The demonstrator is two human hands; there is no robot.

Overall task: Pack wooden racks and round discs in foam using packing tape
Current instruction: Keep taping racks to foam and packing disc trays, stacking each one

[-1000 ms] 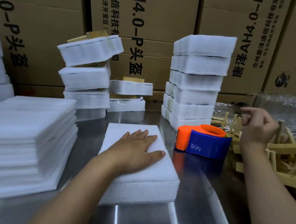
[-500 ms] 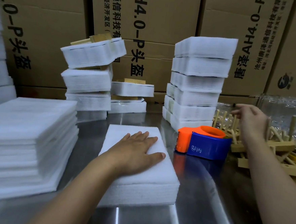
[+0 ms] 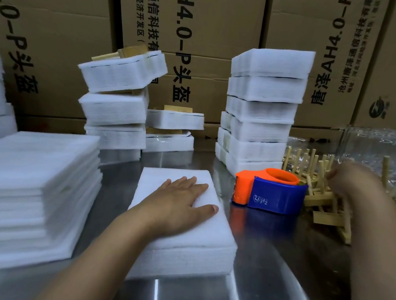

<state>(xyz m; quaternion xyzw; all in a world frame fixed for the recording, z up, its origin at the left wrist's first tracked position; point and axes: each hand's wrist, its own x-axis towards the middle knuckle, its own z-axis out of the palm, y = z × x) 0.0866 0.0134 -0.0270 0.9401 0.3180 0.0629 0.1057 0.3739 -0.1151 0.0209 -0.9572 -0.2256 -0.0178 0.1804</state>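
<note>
Head view. A: Where are the wooden racks [image 3: 321,197]?
B: In a loose heap on the right of the steel table [image 3: 270,267], pegs sticking up, just beyond the tape dispenser [image 3: 274,195]. I can't make out any round discs.
A: And the hands?
B: The right hand [image 3: 351,181] is over the heap, but it's motion-blurred; I can't tell whether it has hold of a rack. The left hand [image 3: 180,202] lies flat, fingers straight, pressing on the foam pad [image 3: 197,241] in the middle of the table.
A: So which step is this?
B: Fetching a rack for a fresh pack, I'd say; the foam is laid out and pinned, with nothing on it yet.
A: Next?
B: Probably lifting one rack free without its pegs snagging the others, setting it on the foam, then folding and taping. The dispenser sits between foam and heap, within reach.
A: Around that?
B: A stack of foam sheets [image 3: 35,185] on the left, and wrapped bundles [image 3: 263,107] piled behind.
</note>
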